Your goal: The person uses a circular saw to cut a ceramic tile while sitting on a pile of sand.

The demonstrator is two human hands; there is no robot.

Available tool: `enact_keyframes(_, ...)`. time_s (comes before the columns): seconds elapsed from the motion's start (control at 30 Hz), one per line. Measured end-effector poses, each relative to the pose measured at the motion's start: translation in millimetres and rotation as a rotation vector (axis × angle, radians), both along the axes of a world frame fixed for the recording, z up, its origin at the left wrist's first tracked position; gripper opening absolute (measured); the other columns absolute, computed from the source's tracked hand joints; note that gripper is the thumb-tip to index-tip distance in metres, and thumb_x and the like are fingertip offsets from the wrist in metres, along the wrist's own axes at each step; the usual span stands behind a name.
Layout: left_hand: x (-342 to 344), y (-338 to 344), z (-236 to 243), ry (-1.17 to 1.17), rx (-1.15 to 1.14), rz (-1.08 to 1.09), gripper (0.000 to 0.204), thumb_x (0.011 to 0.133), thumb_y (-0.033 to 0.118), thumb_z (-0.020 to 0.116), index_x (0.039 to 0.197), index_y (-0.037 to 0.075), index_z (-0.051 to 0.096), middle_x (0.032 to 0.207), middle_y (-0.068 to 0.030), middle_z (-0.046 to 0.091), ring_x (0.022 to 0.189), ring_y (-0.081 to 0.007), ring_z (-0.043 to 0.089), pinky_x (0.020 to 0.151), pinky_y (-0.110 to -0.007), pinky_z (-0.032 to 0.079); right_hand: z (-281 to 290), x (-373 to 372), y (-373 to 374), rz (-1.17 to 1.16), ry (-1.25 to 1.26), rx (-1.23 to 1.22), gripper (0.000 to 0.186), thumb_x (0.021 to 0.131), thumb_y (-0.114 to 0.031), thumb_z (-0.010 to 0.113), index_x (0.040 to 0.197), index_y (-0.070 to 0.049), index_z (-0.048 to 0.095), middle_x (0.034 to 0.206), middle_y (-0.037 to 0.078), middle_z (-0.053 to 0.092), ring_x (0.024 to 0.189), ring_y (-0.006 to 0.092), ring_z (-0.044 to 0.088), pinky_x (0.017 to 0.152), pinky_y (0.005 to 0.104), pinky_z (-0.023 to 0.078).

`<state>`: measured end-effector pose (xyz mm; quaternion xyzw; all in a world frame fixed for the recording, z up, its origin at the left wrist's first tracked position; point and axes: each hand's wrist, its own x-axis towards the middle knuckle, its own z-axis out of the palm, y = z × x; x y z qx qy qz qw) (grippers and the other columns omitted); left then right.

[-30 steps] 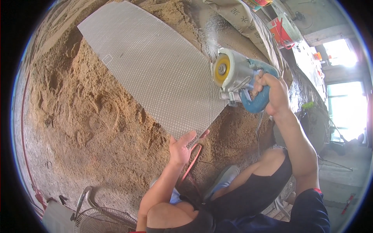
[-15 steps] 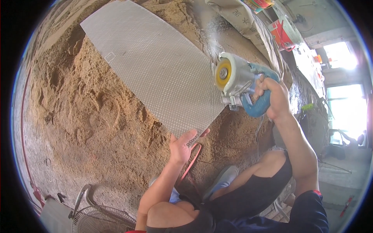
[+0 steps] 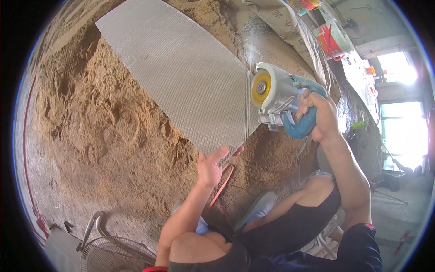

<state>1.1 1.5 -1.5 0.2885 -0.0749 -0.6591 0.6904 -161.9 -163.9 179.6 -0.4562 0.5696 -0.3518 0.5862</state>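
A cut is being made: the blue cutter [image 3: 290, 102] is gripped by the right hand [image 3: 319, 115], the tile [image 3: 181, 77] steadied, apparently flat-palmed, at six o'clock by the left hand [image 3: 212, 165]; steady advance is needed.

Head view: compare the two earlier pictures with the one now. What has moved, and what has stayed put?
The cutter in the right hand has travelled down the right side of the tile, toward the person; dust now sprays behind it. The left hand still steadies the tile's near corner. The tile rests on the sand as before.
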Motion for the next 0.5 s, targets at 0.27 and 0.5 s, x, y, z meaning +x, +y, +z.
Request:
enact_keyframes(0.27,-2.1,-0.2,-6.5,0.035,-0.017,0.024,0.043,0.084,0.005,0.055,0.122,-0.014,0.049,0.109,-0.0249,0.065,0.094,-0.0376,0.068,0.086,-0.045,0.054,-2.3,-3.6,3.8,-0.007,0.003,0.006,0.014,0.084,-0.006,0.056,0.095,0.002,0.058,0.073,0.003,0.053,0.06,0.0116,0.05,0.057,0.0295,0.045)
enact_keyframes(0.5,-0.8,-1.0,-3.8,0.014,-0.031,0.027,0.038,0.085,0.005,0.055,0.118,-0.012,0.054,0.107,-0.0232,0.066,0.093,-0.0358,0.068,0.083,-0.044,0.054,0.3,-3.6,6.8,0.018,-0.002,0.005,0.013,0.082,-0.006,0.055,0.092,0.001,0.057,0.072,0.003,0.052,0.06,0.0121,0.05,0.058,0.0299,0.044)
